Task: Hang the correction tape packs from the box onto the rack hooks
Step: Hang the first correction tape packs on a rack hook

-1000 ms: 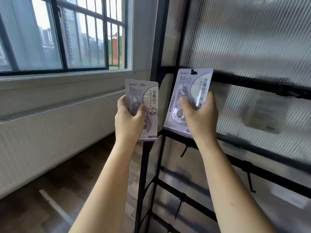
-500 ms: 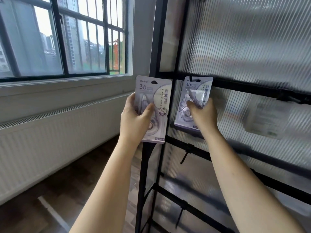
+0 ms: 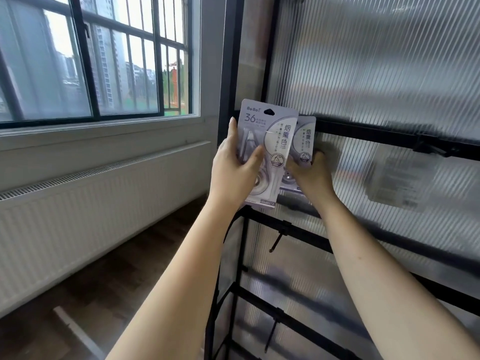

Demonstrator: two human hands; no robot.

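Rack (image 3: 363, 137): black metal frame backed with ribbed translucent panels, filling the view from twelve o'clock round to five; horizontal bars cross it at several heights.
Window (image 3: 98, 61): dark-framed, barred, at ten to eleven o'clock; tower blocks outside.
Radiator (image 3: 91, 219): long white panel under the sill, at nine o'clock.
Floor (image 3: 104, 302): dark wood boards, at seven o'clock.
Left hand (image 3: 233, 175): raised near centre, thumb curled over the front and fingers up the left edge of the near correction tape pack (image 3: 267, 152), gripping it upright.
Near correction tape pack: lilac card printed "36", hang hole at top free of any hook, overlapping the left part of the far pack.
Right hand (image 3: 310, 175): just right of centre, fingers curled round the lower part of the far correction tape pack (image 3: 306, 141), held against the rack panel.
Far correction tape pack: top edge level with the upper bar; whether it sits on a hook cannot be told, the near pack hides that spot.
Hook (image 3: 276, 240): short black peg slanting down from the lower bar, at six o'clock, bare.
Hook clip (image 3: 428, 149): blurred black fitting on the upper bar, at three o'clock.
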